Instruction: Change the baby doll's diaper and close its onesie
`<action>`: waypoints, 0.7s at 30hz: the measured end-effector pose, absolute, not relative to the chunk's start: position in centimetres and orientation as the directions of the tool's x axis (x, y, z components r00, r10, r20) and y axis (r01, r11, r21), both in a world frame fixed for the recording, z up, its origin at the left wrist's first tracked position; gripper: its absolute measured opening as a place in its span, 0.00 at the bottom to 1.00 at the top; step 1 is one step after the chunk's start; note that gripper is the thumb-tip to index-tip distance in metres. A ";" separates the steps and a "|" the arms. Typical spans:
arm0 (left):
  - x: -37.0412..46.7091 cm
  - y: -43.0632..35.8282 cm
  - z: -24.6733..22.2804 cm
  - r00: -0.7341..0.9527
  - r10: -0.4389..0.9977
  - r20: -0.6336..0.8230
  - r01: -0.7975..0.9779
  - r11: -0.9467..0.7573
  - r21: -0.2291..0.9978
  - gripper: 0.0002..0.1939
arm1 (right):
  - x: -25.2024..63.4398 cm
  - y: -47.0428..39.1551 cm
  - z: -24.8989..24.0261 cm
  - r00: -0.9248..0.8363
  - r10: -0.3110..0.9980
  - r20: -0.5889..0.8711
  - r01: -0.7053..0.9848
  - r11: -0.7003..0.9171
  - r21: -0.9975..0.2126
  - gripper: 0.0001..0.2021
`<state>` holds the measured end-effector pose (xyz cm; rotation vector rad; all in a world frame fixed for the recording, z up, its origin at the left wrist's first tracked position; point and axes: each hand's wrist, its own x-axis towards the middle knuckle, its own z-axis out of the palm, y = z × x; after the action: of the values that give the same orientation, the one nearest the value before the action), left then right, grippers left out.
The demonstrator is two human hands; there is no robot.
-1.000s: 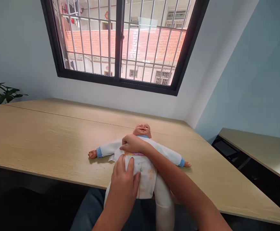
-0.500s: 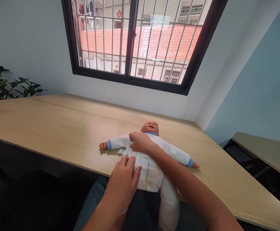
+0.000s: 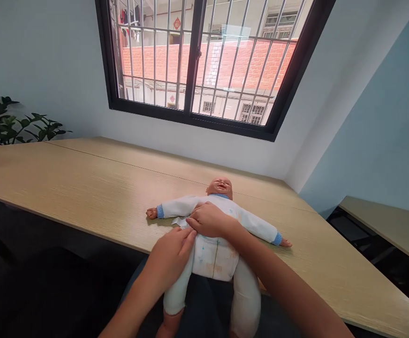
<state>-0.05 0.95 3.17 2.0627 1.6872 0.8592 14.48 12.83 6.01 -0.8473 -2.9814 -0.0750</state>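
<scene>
A baby doll (image 3: 219, 188) lies on its back, arms spread, in a white long-sleeved top (image 3: 257, 225) with blue cuffs. A printed white diaper (image 3: 213, 258) is around its hips. My left hand (image 3: 172, 249) is at the diaper's upper left side, its fingers bent together at the edge. Curled over the front of the waist, my right hand (image 3: 209, 219) has its fingertips meeting those of my left. The bit of diaper between the fingers is mostly hidden. A white flap (image 3: 179, 221) sticks out beyond them.
The wooden table (image 3: 85, 183) carries the doll, whose legs (image 3: 246, 295) hang over the near edge above my lap. A barred window (image 3: 190, 61) is in the wall behind. A leafy plant (image 3: 11, 122) stands at far left, and another table (image 3: 387, 220) at right.
My right hand has come down from the doll's chest to the waist. My left hand has shifted left and slightly up, uncovering more of the diaper and the doll's leg on the left.
</scene>
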 end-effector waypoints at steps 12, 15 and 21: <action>-2.8 6.7 0.9 -0.035 0.968 0.249 0.969 -0.028 0.245 0.16 | 14.4 13.1 6.0 -0.851 0.525 0.016 0.525 0.851 -0.007 0.20; -2.7 7.4 0.7 -0.030 0.959 0.280 0.960 -0.050 0.274 0.14 | 14.5 12.9 6.0 -0.851 0.524 0.034 0.524 0.852 -0.025 0.20; -3.0 8.2 0.2 -0.016 0.973 0.232 0.941 -0.064 0.331 0.12 | 14.5 13.1 5.9 -0.853 0.520 0.049 0.518 0.854 -0.041 0.19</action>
<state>-3.03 8.22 0.17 2.1485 2.0954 0.6226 14.50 13.07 5.85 -0.8319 -2.9684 0.0410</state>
